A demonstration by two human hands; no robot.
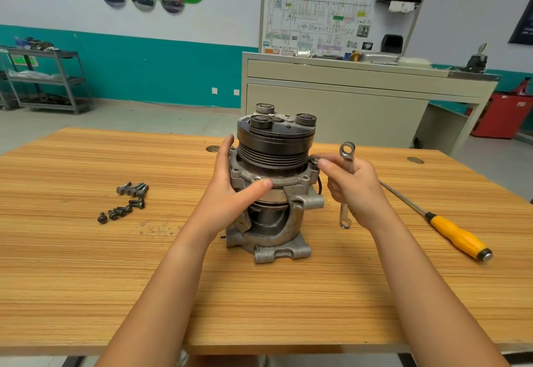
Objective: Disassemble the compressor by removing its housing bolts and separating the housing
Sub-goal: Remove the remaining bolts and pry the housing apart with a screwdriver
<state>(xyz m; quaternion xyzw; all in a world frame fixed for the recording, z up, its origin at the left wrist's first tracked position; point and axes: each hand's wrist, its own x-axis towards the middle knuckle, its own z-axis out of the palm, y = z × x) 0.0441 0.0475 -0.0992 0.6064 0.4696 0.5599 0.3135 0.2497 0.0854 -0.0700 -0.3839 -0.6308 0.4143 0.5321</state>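
Left hand [233, 190] gripping one compressor [277, 141], right hand [354, 188] holding one wrench [347, 150]

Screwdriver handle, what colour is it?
The screwdriver handle is yellow with black ends; head view.

A: Table [86, 265]?
B: Tan wood, thin darker stripes.
A: Compressor [291, 182]?
B: Grey housing [291, 231], black pulley [274, 150] on top.
A: Lower right of the frame?
B: Screwdriver [450, 231], yellow and black. Wrench [347, 153] silver, bolts [127, 202] at left dark grey, wall [161, 69] teal under white.
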